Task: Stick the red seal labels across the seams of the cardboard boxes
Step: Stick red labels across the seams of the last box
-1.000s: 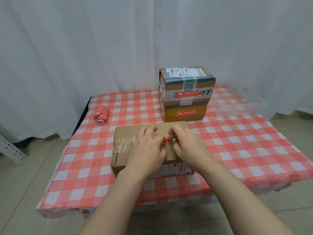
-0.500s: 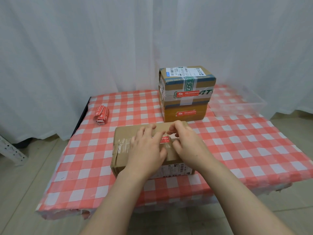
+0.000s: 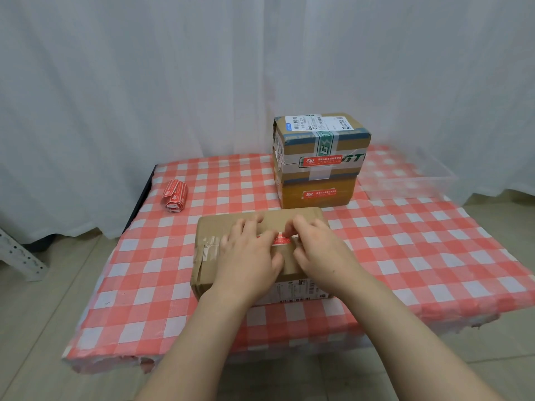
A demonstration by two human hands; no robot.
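1. Spare labels (image 3: 175, 195): a folded red bundle lies at ten o'clock from the near box, well apart. It is probably parked there within reach but clear of the work.
2. Near box (image 3: 215, 224): it lies flat on the checked tablecloth (image 3: 139, 273) with its broad top up, giving a firm surface to press on.
3. Left hand (image 3: 249, 256): the fingers are spread flat on the box top and press down the label's left part, likely to anchor it.
4. Red seal label (image 3: 280, 238): it lies on the box top between the hands. The seam beneath is hidden.
5. Right hand (image 3: 321, 250): the fingers are curled and the tips pinch the label's three o'clock end, apparently to keep it taut.
6. Stacked boxes (image 3: 318, 160): they stand at one o'clock, each with a red label, and seem finished.
7. Clear bin (image 3: 405, 180): it sits at two o'clock.
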